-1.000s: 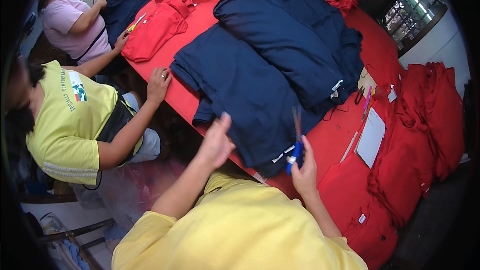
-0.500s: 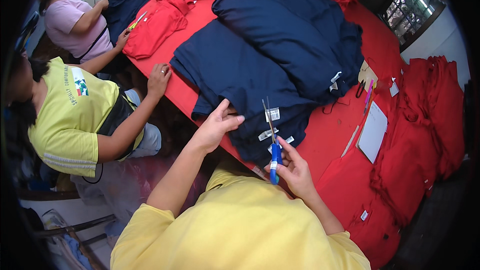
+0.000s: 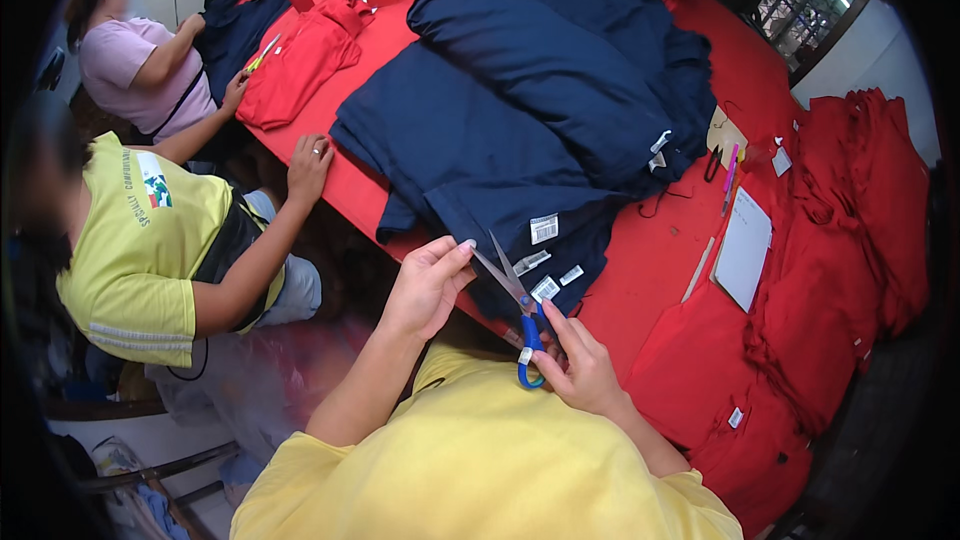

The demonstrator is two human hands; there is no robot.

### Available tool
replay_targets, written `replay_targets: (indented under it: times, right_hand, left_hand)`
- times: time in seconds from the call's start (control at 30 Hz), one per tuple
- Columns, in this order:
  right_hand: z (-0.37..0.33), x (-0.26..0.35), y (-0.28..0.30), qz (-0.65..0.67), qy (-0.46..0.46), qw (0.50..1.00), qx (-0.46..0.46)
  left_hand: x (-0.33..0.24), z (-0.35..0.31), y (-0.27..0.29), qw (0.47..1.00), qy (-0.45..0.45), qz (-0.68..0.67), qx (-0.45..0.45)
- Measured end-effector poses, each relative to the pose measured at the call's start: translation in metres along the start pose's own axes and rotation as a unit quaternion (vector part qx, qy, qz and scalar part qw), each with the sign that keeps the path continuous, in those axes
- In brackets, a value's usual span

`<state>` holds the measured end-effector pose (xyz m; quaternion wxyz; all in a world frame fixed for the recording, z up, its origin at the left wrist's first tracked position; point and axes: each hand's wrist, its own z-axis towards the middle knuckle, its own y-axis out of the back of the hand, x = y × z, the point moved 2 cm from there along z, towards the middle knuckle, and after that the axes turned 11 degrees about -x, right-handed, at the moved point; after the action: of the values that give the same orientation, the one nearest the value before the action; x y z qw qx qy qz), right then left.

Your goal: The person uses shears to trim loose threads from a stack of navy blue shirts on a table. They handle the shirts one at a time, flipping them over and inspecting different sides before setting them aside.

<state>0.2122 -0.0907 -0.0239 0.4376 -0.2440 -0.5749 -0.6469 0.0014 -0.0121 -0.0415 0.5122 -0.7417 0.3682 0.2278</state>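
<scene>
1. Blue-handled scissors (image 3: pixel 528 328) are sitting in the right hand (image 3: pixel 585 360), whose thumb and fingers are grasping the handle, near the table's close edge and in front of the wearer's yellow shirt (image 3: pixel 480 450).
2. Their blades are now spreading into a clear V and leaning leftward; half a second ago they were standing nearly upright and closer together.
3. Curled fingers are bringing the left hand's (image 3: pixel 428 285) thumb tip up to the end of one blade; whether they are pinching anything I cannot tell. A second ago this hand was hanging looser, thumb raised, well apart from the scissors.
4. Navy garments (image 3: pixel 565 60) are lying heaped on the red table (image 3: pixel 650 265), and white labels (image 3: pixel 544 229) are showing on the nearest one, beyond the blades; a second ago fewer were showing there.
5. To the left, a co-worker's hand (image 3: pixel 309 168) is resting at the table edge, much as before.
6. On the right, a white sheet (image 3: pixel 743 250) is lying beside piled red garments (image 3: pixel 850 230).
</scene>
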Motion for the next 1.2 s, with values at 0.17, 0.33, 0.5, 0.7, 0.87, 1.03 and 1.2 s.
replay_targets:
  times: [0.17, 0.33, 0.5, 0.7, 0.87, 1.03, 1.2]
  right_hand:
    - [-0.001, 0.0, -0.001, -0.016, 0.042, 0.999, -0.023]
    - [0.007, 0.007, -0.002, 0.011, 0.041, 0.999, -0.019]
    - [0.008, 0.003, -0.004, 0.049, 0.01, 0.999, 0.005]
    - [0.008, -0.006, -0.007, 0.114, 0.023, 0.993, -0.018]
    - [0.004, -0.014, -0.005, 0.176, -0.1, 0.979, 0.032]
    - [0.014, -0.002, 0.0, 0.11, -0.014, 0.994, 0.012]
    - [0.026, 0.002, 0.0, 0.135, 0.019, 0.991, -0.005]
  left_hand:
    - [-0.003, -0.009, -0.013, 0.999, -0.049, -0.005, -0.002]
    - [-0.002, -0.014, -0.013, 0.998, -0.063, 0.017, 0.005]
    - [-0.002, -0.014, -0.012, 0.997, -0.069, 0.017, 0.008]
    - [-0.003, -0.012, -0.01, 0.998, -0.064, 0.026, 0.011]
    - [-0.004, -0.012, -0.013, 0.998, -0.059, 0.032, -0.006]
    - [-0.01, -0.013, -0.017, 0.996, -0.072, 0.048, 0.011]
    - [-0.01, -0.018, -0.019, 0.993, -0.081, 0.083, 0.027]
